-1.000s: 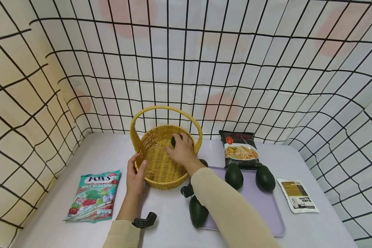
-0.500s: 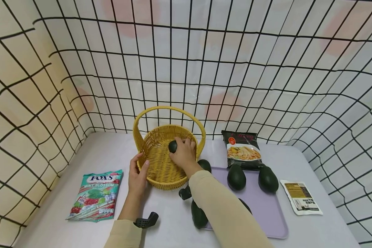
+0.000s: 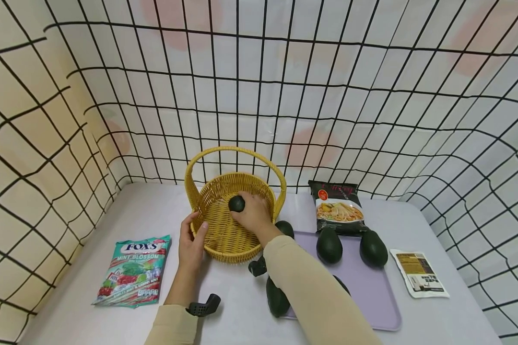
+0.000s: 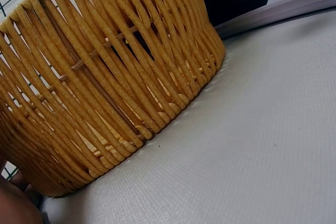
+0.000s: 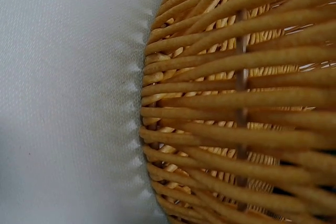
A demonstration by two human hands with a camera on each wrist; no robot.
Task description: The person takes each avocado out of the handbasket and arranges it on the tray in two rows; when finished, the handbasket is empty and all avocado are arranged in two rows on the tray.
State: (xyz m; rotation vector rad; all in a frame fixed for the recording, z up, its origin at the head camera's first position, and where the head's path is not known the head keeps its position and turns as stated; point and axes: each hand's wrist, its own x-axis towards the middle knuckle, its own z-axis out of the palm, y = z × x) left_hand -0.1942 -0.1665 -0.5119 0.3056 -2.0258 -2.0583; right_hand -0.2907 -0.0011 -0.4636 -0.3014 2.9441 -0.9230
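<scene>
My right hand [image 3: 255, 214] reaches inside the yellow wicker basket [image 3: 224, 235] and holds a dark green avocado [image 3: 236, 203] low over the woven bottom. Whether the avocado touches the bottom cannot be told. At the basket's left rim, my left hand [image 3: 191, 247] grips the side, thumb near the rim and fingers around the outer wall. Both wrist views are mostly filled by the basket's wall [image 4: 115, 72], and the right wrist view shows its weave [image 5: 226, 98] up close. The fingers of neither hand show fully there.
Several avocados [image 3: 329, 246] lie on or beside a lilac tray [image 3: 367, 299]; my right sleeve partly covers one. A black noodle packet [image 3: 338, 211] lies behind the tray, a white-and-brown pouch [image 3: 419, 274] to its right. A teal candy bag [image 3: 134, 272] is at left. Black wire grid surrounds the table.
The right hand has brought the avocado from near the basket's far right wall toward the middle and slightly nearer. My left hand has stayed on the rim. The view has shifted slightly.
</scene>
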